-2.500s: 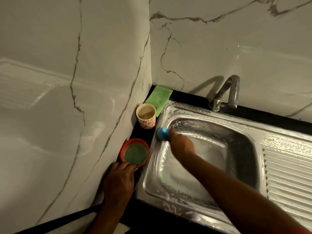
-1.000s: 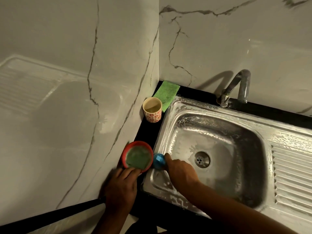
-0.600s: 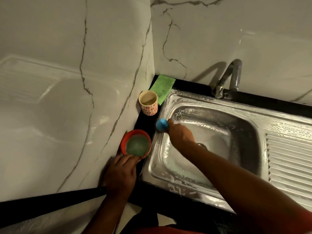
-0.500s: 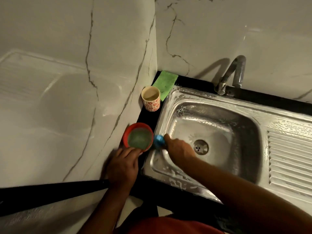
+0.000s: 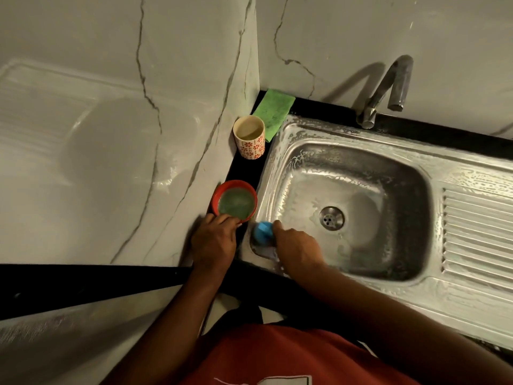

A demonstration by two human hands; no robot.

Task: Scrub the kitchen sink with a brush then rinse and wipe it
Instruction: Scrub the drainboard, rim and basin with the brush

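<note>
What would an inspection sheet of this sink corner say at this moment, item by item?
Surface: black counter, a narrow strip left of the sink.
Job's things: steel sink coated with soapy film; blue brush at its near left corner.
Clutter: red bowl of greenish liquid, patterned cup and green cloth, all on the counter by the wall.
Grips: right hand holds the brush; left hand touches the red bowl's near rim.
Cables: nothing seen.
Surroundings: marble walls; tap, no water running.
</note>
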